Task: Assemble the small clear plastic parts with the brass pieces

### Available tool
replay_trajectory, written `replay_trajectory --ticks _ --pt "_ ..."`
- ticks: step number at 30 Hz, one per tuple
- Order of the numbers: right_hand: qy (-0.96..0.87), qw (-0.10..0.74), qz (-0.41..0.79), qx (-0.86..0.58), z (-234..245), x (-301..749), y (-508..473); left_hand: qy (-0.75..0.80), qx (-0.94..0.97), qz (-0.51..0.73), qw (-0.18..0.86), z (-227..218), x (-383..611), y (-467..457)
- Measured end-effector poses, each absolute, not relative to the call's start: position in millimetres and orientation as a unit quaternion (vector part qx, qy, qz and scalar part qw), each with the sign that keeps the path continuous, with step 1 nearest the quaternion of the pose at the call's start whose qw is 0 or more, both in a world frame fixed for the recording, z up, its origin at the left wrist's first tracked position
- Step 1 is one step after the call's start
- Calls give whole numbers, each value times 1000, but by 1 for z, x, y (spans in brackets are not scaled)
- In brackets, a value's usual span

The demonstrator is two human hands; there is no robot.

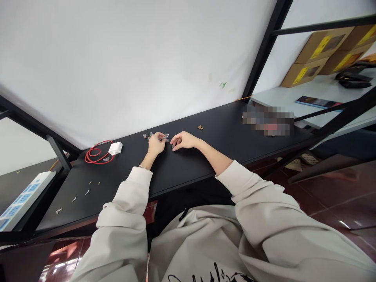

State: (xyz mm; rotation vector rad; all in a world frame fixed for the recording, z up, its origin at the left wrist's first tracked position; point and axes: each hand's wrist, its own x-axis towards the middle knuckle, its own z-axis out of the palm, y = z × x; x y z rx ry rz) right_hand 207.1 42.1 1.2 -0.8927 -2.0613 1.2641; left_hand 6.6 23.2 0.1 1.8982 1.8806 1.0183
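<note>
Both hands are over the black tabletop, close together near the wall. My left hand is curled with its fingertips at a cluster of small clear pieces, and what it grips is partly hidden. To its right, my right hand has thumb and fingers drawn together around something small and greyish, too small to name. Another small clear piece lies just left of my left hand. Behind my right wrist sits a little group of brown pieces.
A white charger with a coiled red cable lies on the left. Several tiny metallic bits are scattered toward the front left. A blurred-out object occupies the right end. Black frame posts and a white wall border the table.
</note>
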Motion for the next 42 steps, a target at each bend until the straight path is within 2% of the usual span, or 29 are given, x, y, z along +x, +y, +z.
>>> replay_trajectory --ticks 5,12,20,28,42 --pt "-759 289 465 -351 0 205 42 641 669 360 112 2 8 20" --pt "-743 341 424 -390 -2 204 44 593 706 359 146 5 12 15" --pt "-755 356 381 -397 -4 204 45 545 752 331 170 2 10 16" --pt "-754 385 389 -362 -4 203 44 519 769 323 187 4 10 14" --pt "-735 376 398 -401 -1 203 43 509 785 299 188 1 8 16"
